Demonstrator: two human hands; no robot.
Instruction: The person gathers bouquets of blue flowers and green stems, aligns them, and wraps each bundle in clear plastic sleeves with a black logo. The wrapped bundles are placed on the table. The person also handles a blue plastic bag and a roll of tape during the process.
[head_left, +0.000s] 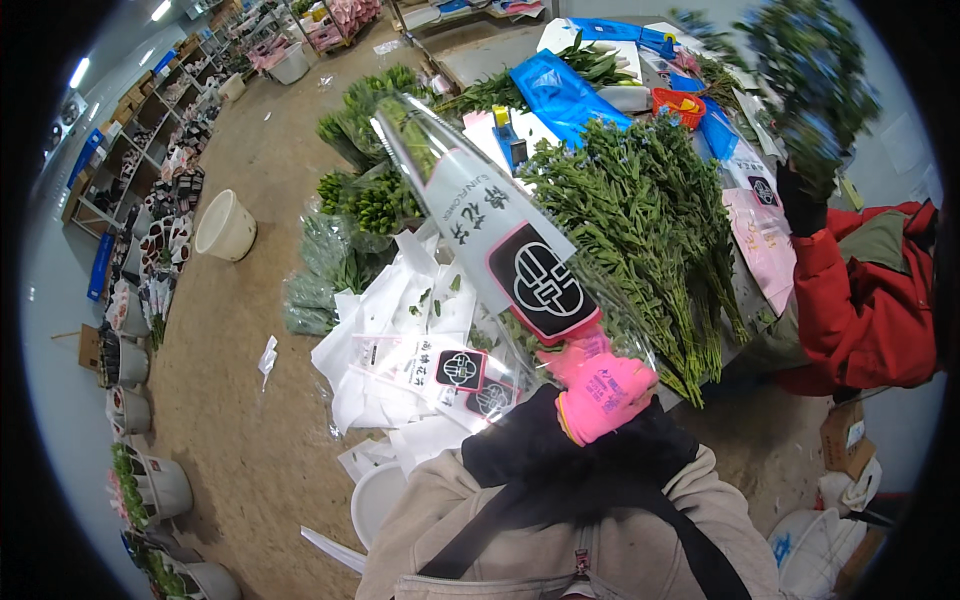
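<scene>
A long flower sleeve (465, 202), part clear plastic and part white with a black printed emblem, slants up and left before me. Green plant matter shows through its far tip. My left hand (606, 396), in a pink glove, is closed around the sleeve's lower end. Behind it my right hand (574, 351), also pink-gloved, is at the same end, partly hidden by the plastic and the other hand. Just right of the sleeve lies a large pile of leafy stems with small blue flowers (630, 195), cut ends towards me. Flat printed sleeves (442, 371) lie left of my hands.
At right a person in a red jacket (855, 300) holds up a blurred blue-flowered bunch (814, 82). White paper sheets (397, 307) and wrapped green bunches (367, 199) are at left. Blue plastic (562, 94) and a red basket (677, 107) lie farther back. A white bucket (226, 225) stands on the floor.
</scene>
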